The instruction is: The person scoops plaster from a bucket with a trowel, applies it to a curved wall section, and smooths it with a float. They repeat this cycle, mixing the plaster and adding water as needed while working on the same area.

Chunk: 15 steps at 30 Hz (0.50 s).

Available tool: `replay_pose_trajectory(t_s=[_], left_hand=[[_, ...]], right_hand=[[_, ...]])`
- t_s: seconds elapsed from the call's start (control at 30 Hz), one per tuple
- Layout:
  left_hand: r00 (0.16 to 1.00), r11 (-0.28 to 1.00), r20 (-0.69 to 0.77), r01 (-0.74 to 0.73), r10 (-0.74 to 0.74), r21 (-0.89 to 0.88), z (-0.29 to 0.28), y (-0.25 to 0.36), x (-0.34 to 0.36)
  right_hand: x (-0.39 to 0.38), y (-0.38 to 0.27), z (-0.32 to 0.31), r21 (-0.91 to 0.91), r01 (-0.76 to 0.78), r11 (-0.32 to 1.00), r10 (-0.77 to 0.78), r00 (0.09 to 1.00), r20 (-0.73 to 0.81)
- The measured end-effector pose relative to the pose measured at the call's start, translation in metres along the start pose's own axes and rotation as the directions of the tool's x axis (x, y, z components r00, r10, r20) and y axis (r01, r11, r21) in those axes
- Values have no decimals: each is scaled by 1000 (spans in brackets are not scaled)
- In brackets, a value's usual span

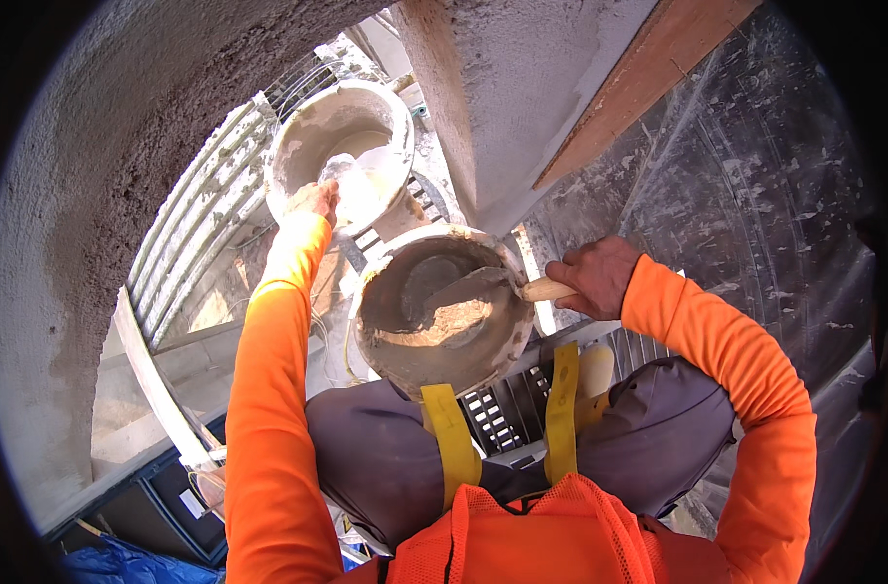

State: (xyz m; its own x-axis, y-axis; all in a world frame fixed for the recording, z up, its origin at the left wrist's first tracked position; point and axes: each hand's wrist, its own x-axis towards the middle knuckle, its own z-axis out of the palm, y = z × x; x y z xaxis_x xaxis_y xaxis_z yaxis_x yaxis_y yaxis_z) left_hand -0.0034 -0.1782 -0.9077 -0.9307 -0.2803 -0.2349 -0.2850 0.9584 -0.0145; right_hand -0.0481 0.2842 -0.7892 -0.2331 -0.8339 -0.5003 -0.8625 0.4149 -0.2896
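Observation:
My right hand (598, 279) is closed round the wooden handle of a trowel (475, 286). The blade reaches over the rim into the nearer bucket (517, 255), where wet grey-brown mortar (434, 326) lies. My left hand (313, 201) is closed at the near rim of the farther, pale bucket (402, 122). Its fingers meet a whitish, partly see-through thing (343, 169) inside that bucket; glare hides its kind. The farther bucket is smeared inside and seems to have a little liquid at its bottom.
A rough plastered wall (64, 243) curves along the left. A concrete column (483, 88) with a wooden board (648, 83) stands ahead right. Dark plastic sheeting (745, 185) covers the right side. Slotted platform decking (502, 414) lies below the buckets, between my knees.

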Motion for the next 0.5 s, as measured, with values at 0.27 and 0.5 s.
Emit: replay_pose_trajectory(t_s=[0.27, 0.5], left_hand=[[902, 887, -199, -300, 384, 350, -69, -1, -86], [736, 671, -148, -490, 661, 556, -88, 24, -132]], right_hand=[[18, 3, -4, -52, 45, 998, -48, 997, -59], [22, 6, 0, -57, 68, 996, -73, 993, -90]])
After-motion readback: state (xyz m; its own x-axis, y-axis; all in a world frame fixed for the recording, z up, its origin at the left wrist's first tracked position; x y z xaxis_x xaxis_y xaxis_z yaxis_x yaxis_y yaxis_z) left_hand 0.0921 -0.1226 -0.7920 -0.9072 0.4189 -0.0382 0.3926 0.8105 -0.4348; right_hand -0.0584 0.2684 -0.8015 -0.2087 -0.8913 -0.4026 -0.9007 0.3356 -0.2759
